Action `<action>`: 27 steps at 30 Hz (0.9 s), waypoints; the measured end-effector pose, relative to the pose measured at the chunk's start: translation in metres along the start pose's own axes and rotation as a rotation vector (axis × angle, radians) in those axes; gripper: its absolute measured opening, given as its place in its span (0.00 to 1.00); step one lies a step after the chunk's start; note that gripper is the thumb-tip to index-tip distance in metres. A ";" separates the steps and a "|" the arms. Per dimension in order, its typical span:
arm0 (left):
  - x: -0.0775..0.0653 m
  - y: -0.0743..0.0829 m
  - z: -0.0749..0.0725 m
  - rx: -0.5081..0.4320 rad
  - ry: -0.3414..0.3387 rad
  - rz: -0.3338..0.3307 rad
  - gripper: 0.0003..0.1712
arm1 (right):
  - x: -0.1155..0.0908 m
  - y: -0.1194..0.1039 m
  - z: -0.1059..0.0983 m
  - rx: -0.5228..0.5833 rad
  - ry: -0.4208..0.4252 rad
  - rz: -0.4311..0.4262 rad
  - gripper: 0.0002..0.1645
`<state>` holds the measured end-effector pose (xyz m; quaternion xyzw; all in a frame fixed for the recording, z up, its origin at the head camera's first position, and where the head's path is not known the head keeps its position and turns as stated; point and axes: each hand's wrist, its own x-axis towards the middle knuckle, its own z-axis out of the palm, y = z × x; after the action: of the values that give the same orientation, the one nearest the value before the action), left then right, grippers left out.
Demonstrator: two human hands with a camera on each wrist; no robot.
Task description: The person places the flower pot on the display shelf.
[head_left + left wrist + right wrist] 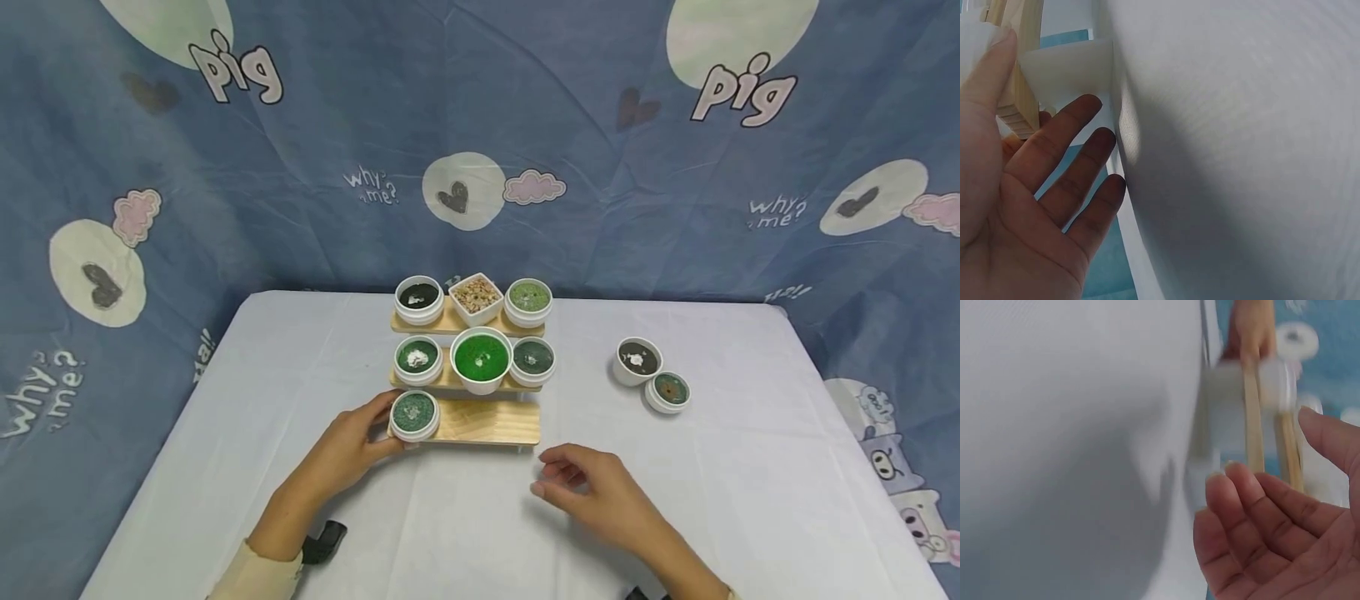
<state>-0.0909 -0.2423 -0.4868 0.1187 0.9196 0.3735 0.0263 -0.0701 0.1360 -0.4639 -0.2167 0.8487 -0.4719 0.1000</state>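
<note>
My left hand point(352, 446) is at the left end of the lowest step of a wooden tiered stand point(487, 422). Its thumb and index finger go round a round white cup with speckled green filling point(414, 414), while the other fingers extend loosely below the board in the left wrist view. My right hand point(592, 492) hovers over the white table in front of the stand's right end, fingers loosely curled and holding nothing. On the middle step, a taller cup of bright green point(482, 358) stands between a white-topped green cup point(417, 358) and a dark green cup point(533, 358).
The top step bears a dark-filled cup point(419, 298), a square bowl of nut-like bits point(476, 297) and a light green cup point(528, 300). Right of the stand, a black-filled cup point(637, 360) and a smaller green-brown cup point(667, 392) sit close together. A blue printed cloth point(600, 233) hangs behind.
</note>
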 end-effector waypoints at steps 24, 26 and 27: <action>-0.002 0.003 0.000 0.010 -0.008 -0.033 0.44 | 0.012 0.081 -0.109 -0.352 0.415 0.382 0.54; -0.001 0.004 -0.001 0.011 -0.009 -0.029 0.44 | 0.012 0.083 -0.109 -0.345 0.398 0.376 0.49; -0.001 0.005 -0.001 0.012 -0.008 -0.028 0.44 | 0.012 0.084 -0.109 -0.345 0.396 0.373 0.47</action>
<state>-0.0889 -0.2401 -0.4829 0.1077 0.9234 0.3669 0.0345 -0.1448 0.2518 -0.4756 0.0248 0.9442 -0.3278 -0.0207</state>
